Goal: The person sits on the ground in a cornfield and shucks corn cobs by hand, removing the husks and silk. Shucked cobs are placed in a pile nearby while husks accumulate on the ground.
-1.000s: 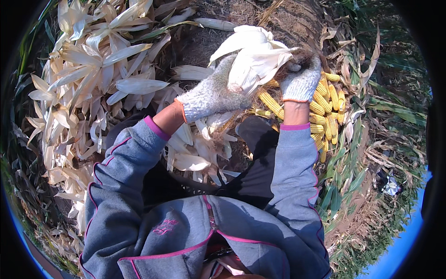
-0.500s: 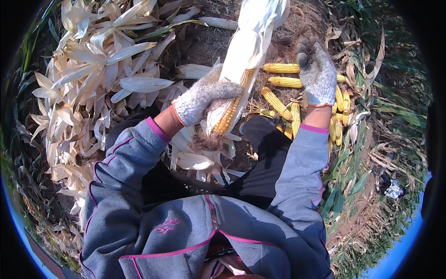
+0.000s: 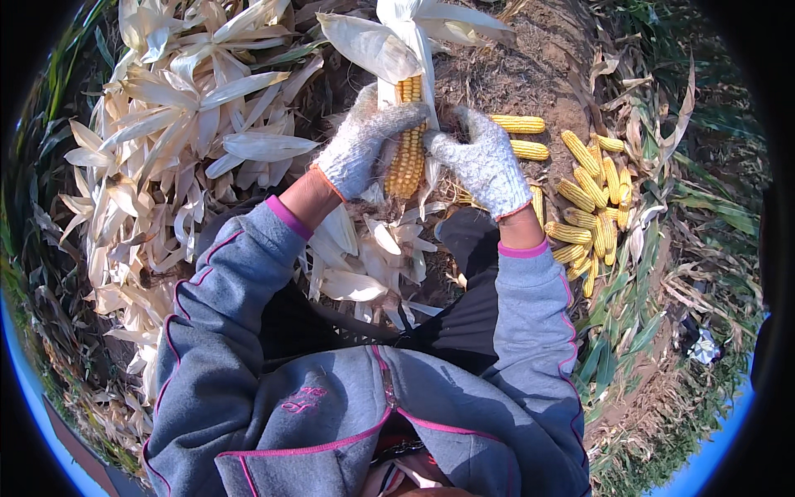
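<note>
My left hand (image 3: pixel 354 151), in a pale knitted work glove, is wrapped around an ear of corn (image 3: pixel 407 157). The ear is upright in the view, its yellow kernels bare along the front. White corn husk (image 3: pixel 373 45) is peeled open and spreads at its upper end. On the ear's right side my right hand (image 3: pixel 487 164), gloved alike, is closed on a strip of husk beside the kernels; its fingertips are partly hidden. To the right of that hand lie loose bare ears (image 3: pixel 519 124), and beyond them a heap of several more (image 3: pixel 590 186).
Dry husks (image 3: pixel 166 116) are piled high along the left. Loose husk pieces (image 3: pixel 352 284) lie between my legs. Bare soil (image 3: pixel 530 70) stretches ahead on the far side. Green and dry corn leaves (image 3: pixel 609 331) border the right.
My right hand has come left from over the loose ears to the held corn. The husk has opened outward, baring more kernels, and the dark silk at the near tip is gone.
</note>
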Tool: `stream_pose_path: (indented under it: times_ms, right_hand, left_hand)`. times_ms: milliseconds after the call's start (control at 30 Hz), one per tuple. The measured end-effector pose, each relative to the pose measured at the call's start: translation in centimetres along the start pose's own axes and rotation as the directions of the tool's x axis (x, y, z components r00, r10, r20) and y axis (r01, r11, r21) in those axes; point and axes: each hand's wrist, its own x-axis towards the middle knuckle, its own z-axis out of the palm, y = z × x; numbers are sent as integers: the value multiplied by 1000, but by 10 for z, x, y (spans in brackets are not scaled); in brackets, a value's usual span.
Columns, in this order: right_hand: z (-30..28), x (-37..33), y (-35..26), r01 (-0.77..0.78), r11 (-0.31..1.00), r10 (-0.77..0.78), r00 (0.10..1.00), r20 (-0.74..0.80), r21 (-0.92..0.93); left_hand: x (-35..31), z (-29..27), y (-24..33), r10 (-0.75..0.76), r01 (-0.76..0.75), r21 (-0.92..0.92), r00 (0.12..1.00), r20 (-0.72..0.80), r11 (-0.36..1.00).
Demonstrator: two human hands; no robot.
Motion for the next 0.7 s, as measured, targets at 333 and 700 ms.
stream_pose_path:
  times_ms: [333,700]
  right_hand:
    - [-32,17,33,-70,898,-203,808,-552,-434]
    - [-95,27,71,-129,992,77,569,-819,4]
  left_hand:
    - [-8,-9,4,-268,272,13,936,229,962]
    - [-9,-10,-14,-317,128,634,929,194,763]
